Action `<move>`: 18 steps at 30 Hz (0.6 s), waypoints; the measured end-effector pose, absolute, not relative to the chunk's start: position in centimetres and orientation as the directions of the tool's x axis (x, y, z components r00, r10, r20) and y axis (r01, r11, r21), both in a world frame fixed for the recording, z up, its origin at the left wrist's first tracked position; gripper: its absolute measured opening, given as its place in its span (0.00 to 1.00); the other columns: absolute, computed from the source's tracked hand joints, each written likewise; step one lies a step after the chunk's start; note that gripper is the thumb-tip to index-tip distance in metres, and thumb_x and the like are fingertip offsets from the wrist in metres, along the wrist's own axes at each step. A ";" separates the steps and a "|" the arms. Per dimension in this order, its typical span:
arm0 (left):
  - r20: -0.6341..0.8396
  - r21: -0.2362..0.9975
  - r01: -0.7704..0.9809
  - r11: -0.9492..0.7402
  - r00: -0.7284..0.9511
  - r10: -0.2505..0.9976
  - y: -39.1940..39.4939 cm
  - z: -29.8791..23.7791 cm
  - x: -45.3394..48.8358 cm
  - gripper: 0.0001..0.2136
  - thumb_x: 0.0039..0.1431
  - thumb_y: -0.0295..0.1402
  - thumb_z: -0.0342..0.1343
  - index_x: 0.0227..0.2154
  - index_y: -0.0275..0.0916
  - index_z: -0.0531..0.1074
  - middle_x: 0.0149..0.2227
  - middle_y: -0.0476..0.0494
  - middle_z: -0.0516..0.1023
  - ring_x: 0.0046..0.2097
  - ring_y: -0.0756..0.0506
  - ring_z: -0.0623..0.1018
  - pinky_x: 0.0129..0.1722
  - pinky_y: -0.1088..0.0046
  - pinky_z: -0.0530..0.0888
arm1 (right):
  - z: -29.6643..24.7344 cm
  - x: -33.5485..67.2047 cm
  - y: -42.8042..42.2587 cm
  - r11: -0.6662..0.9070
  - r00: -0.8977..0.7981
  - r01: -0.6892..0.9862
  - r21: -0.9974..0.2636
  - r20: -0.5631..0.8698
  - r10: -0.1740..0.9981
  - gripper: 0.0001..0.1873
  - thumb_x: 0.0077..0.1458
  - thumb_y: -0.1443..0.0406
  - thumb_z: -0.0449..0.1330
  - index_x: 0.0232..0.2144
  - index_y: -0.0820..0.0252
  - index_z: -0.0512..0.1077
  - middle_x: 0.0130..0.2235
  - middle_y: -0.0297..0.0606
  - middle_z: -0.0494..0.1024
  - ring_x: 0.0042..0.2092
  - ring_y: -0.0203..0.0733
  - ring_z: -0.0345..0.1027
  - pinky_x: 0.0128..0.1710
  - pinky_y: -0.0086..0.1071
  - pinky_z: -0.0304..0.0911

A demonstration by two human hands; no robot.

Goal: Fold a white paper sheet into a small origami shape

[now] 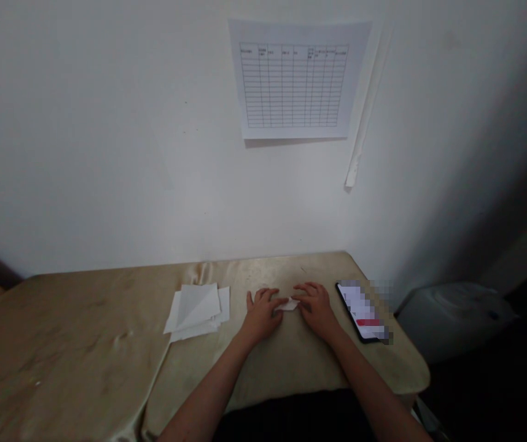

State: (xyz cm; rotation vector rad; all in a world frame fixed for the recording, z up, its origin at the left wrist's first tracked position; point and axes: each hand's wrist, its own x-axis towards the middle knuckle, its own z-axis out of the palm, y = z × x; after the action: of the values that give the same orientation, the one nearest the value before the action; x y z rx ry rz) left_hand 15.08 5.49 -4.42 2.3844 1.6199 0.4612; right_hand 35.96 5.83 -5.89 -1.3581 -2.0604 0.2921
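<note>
A small folded piece of white paper (292, 304) lies on the cloth-covered table between my two hands. The thumb and index finger of my left hand (262, 312) hold its left end, while the other fingers fan outward. At the paper's right end, my right hand (317, 309) grips it with thumb and index finger, the remaining fingers curved above. My fingertips hide parts of the paper's edges. To the left of my left hand is a loose stack of white paper sheets (198, 307), laid unevenly over each other.
A phone (359, 310) with a lit screen lies right of my right hand, near the edge of the table (286, 362). The wall behind carries a printed table sheet (293, 83) and a white strip (367, 116). A pale container (452, 316) stands beyond the right edge.
</note>
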 end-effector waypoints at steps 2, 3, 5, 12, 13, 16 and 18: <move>0.139 0.352 0.863 -0.363 0.335 0.932 5.5 -4.3 15.0 0.22 0.60 0.30 0.56 0.54 0.61 0.73 0.64 0.48 0.68 0.66 0.36 0.61 0.65 0.32 0.44 | -5.7 35.9 5.6 0.445 -0.276 0.744 -0.498 0.377 0.884 0.20 0.57 0.72 0.57 0.46 0.47 0.79 0.56 0.34 0.76 0.62 0.50 0.56 0.66 0.54 0.42; 0.144 0.351 0.864 -0.360 0.330 0.933 5.5 -4.3 15.0 0.22 0.60 0.29 0.56 0.54 0.61 0.74 0.63 0.48 0.68 0.66 0.36 0.61 0.65 0.32 0.45 | -5.7 35.8 5.5 0.447 -0.286 0.747 -0.493 0.369 0.884 0.19 0.58 0.71 0.57 0.46 0.46 0.79 0.55 0.34 0.77 0.62 0.51 0.56 0.67 0.55 0.40; 0.156 0.354 0.863 -0.360 0.325 0.933 5.5 -4.4 14.9 0.21 0.60 0.29 0.56 0.53 0.60 0.75 0.63 0.47 0.68 0.65 0.36 0.62 0.65 0.33 0.45 | -5.6 35.7 5.4 0.450 -0.301 0.758 -0.473 0.359 0.883 0.17 0.59 0.69 0.58 0.45 0.45 0.80 0.53 0.34 0.78 0.62 0.52 0.56 0.67 0.57 0.37; 0.179 0.361 0.848 -0.388 0.345 0.921 6.0 -4.9 14.7 0.16 0.59 0.36 0.62 0.49 0.61 0.76 0.63 0.52 0.69 0.65 0.36 0.62 0.65 0.33 0.44 | -5.3 35.6 5.1 0.464 -0.335 0.792 -0.396 0.353 0.873 0.14 0.61 0.66 0.58 0.46 0.44 0.80 0.51 0.36 0.78 0.62 0.52 0.56 0.67 0.57 0.35; 0.175 0.363 0.851 -0.380 0.338 0.925 6.0 -4.9 14.7 0.15 0.59 0.37 0.62 0.49 0.61 0.77 0.63 0.52 0.69 0.65 0.35 0.62 0.65 0.33 0.44 | -5.3 35.6 5.1 0.469 -0.340 0.790 -0.396 0.354 0.871 0.14 0.61 0.65 0.59 0.46 0.44 0.79 0.51 0.36 0.78 0.62 0.52 0.56 0.67 0.57 0.35; 0.161 0.362 0.854 -0.374 0.337 0.927 6.1 -4.8 14.7 0.13 0.60 0.39 0.62 0.47 0.60 0.78 0.63 0.52 0.70 0.65 0.35 0.62 0.65 0.33 0.44 | -5.5 35.6 5.2 0.485 -0.352 0.776 -0.402 0.362 0.863 0.14 0.60 0.64 0.61 0.46 0.44 0.79 0.51 0.35 0.78 0.62 0.52 0.56 0.67 0.56 0.34; 0.164 0.357 0.853 -0.381 0.344 0.925 6.1 -4.7 14.8 0.12 0.61 0.40 0.62 0.47 0.59 0.78 0.62 0.51 0.71 0.64 0.36 0.63 0.65 0.32 0.43 | -5.6 35.6 5.3 0.497 -0.357 0.766 -0.407 0.374 0.856 0.13 0.60 0.64 0.61 0.46 0.44 0.79 0.50 0.34 0.79 0.62 0.51 0.57 0.67 0.57 0.34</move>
State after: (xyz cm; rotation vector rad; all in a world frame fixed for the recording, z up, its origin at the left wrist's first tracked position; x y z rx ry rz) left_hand 14.77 6.10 -4.71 2.3973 1.6117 0.5041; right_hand 35.60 5.27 -5.58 -1.3292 -2.2011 0.2178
